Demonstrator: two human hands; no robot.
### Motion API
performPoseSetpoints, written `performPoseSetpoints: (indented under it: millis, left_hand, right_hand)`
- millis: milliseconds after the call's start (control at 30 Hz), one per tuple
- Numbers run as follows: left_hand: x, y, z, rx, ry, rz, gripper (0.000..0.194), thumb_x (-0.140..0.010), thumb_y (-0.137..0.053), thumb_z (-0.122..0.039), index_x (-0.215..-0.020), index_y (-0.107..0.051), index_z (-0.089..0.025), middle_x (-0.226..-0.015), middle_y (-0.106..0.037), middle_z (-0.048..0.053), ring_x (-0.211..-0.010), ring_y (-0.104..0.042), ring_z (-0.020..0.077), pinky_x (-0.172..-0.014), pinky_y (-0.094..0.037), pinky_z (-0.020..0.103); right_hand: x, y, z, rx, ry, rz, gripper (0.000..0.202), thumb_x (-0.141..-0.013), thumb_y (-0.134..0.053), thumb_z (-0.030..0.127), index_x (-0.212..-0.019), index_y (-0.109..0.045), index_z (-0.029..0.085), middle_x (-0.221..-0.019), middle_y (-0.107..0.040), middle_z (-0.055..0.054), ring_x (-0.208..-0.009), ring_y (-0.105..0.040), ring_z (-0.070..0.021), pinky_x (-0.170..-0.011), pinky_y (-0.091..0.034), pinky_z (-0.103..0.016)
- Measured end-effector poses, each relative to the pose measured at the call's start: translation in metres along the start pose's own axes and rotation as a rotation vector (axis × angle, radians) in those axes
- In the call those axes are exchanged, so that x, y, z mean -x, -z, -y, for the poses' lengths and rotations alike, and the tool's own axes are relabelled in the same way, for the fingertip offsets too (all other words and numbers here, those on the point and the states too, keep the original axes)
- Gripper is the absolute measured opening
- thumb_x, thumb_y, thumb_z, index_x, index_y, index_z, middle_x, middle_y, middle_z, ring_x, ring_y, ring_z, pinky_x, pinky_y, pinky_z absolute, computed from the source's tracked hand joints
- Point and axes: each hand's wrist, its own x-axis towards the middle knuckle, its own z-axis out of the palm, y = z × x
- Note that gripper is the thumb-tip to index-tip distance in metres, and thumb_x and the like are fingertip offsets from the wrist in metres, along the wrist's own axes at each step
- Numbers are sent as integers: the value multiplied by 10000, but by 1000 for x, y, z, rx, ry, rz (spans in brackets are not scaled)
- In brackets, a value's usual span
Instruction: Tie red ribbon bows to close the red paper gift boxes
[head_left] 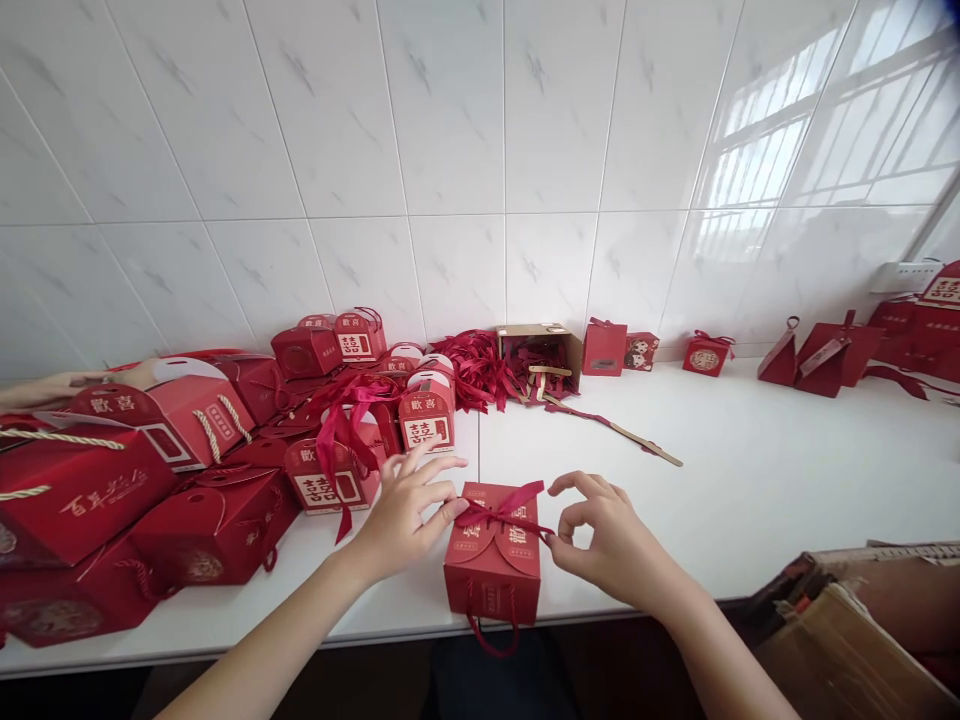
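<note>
A red gift box (pixel 493 560) with gold lettering stands upright at the table's front edge, a cord loop hanging from its near side. Across its top lies a dark red ribbon (pixel 517 500) tied in a bow. On the bow's left side, the thumb and index finger of my left hand (pixel 409 505) pinch the ribbon, with the other fingers spread. My right hand (pixel 607 535) pinches a ribbon end at the box's right edge between thumb and forefinger. Just left of my left hand stands another red box (pixel 330 478) with a loose ribbon over it.
Many red gift boxes (pixel 217 520) are piled on the left, where another person's arm (pixel 45 390) reaches in. Against the tiled wall are a ribbon heap (pixel 476 365), an open carton (pixel 574 360) and small red boxes (pixel 703 355). A cardboard box (pixel 847 630) stands front right.
</note>
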Motion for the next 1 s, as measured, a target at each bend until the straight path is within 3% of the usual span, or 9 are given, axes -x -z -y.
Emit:
performPoseSetpoints:
  millis: [100, 167, 233, 333, 467, 567, 667, 800, 1000]
  left_hand:
    - [5, -7, -3, 369, 118, 147, 338, -897, -413, -421, -747, -626, -204, -1277, -564, 65, -1245, -436, 269, -1022, -334, 431]
    - [7, -13, -5, 535, 176, 170, 361, -891, -420, -446, -708, -593, -187, -1253, -571, 85, -1156, -526, 246, -985, -396, 374]
    - [8, -18, -8, 589, 194, 117, 348, -879, -455, -446, -680, -572, -185, -1209, -595, 85, -1130, -546, 242, -993, -396, 371]
    - [6, -21, -9, 631, 189, -48, 222, -846, -543, -408, -963, -598, -228, -1301, -535, 81, -1223, -475, 250, -1039, -352, 405]
    - [-4, -21, -7, 731, 194, -258, 580, -864, -525, -381, -1378, -264, -324, -1458, -344, 93, -1277, -421, 246, -1047, -343, 438]
    - [-10, -24, 0, 707, 264, -229, 595, -857, -519, -380, -1382, -251, -303, -1451, -346, 109, -1267, -430, 254, -1040, -341, 457]
    - [-11, -37, 13, 627, 398, -162, 591, -827, -537, -385, -1352, -299, -257, -1411, -390, 143, -1252, -445, 282, -1029, -330, 498]
    - [-7, -64, 41, 525, 509, -146, 592, -784, -562, -351, -1311, -342, -194, -1381, -396, 186, -1266, -417, 312, -1015, -341, 504]
    - [-19, -80, 57, 172, 452, -279, 736, -725, -603, -288, -1356, -246, -163, -1367, -315, 205, -1312, -277, 367, -1033, -269, 562]
  right_hand:
    - [7, -10, -21, -240, 66, 81, 369, -707, -692, 431, -1006, -594, 239, -1322, -467, -84, -1207, -440, -273, -1007, -338, -445]
    - [16, -26, -27, -406, 140, 183, 939, -588, -787, 435, -1372, -310, 233, -1446, -326, -124, -1310, -340, -288, -1049, -311, -431]
    - [24, -44, -25, -460, 156, 198, 1205, -557, -815, 368, -1462, -33, 222, -1486, -251, -144, -1357, -262, -291, -1079, -268, -435]
    - [24, -54, -20, -448, 126, 86, 1146, -618, -760, 281, -1466, 9, 228, -1469, -294, -136, -1345, -294, -286, -1075, -277, -439]
    - [-19, -11, -46, -247, 8, -202, 1050, -614, -740, 376, -1455, -134, 211, -1394, -403, -143, -1266, -397, -329, -1015, -348, -460]
    - [-63, 23, -85, 90, -355, -594, 1186, -696, -630, 557, -1438, 167, 87, -1490, -124, -242, -1363, -183, -362, -1027, -307, -444]
    - [-86, 17, -116, 359, -661, -387, 940, -855, -343, 591, -1438, 128, 23, -1494, -28, -287, -1372, -104, -399, -1033, -232, -498]
    - [-83, -21, -134, 429, -609, -153, 673, -859, -387, 552, -1407, -344, 164, -1477, -265, -181, -1359, -164, -403, -1060, -114, -534]
    - [-81, -38, -125, 546, -509, -67, 569, -914, -283, 439, -1389, -370, 138, -1469, -265, -219, -1348, -181, -417, -1013, -133, -599]
